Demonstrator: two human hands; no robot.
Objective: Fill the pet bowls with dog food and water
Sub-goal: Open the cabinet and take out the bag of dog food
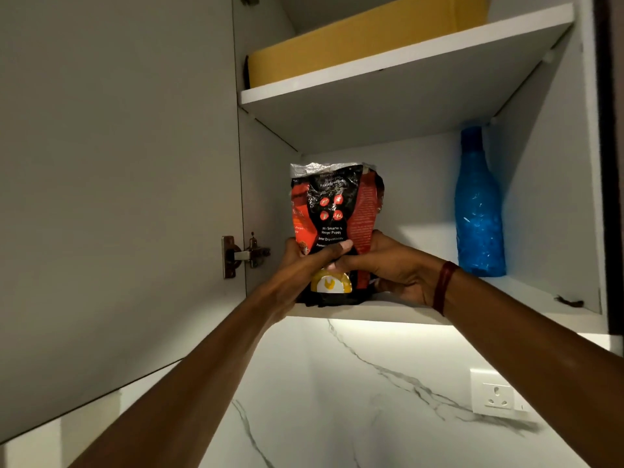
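Head view, angled up into an open wall cabinet. Dog food bag [334,214], red and black with a torn silver top edge, is stood upright on the lower shelf [371,314], near its front edge and toward the left side. Bag is gripped low down by both hands: left hand [304,261] is wrapped around the bag's left side with the thumb laid across the front, right hand [395,265] is closed on the right side with fingers curled round the front. Fingertips of the two hands are seen nearly meeting at the bag's middle. Red thread band [444,287] is worn on the right wrist. Blue water bottle [479,211] is stood upright on the same shelf, well apart to the right, near the cabinet's right wall. Yellow box [354,42] is laid on the upper shelf [405,54]. Cabinet door [114,184] is swung open to the left, hinge [243,255] visible. Marble-patterned wall [337,383] and a wall socket [494,395] are seen below the cabinet.
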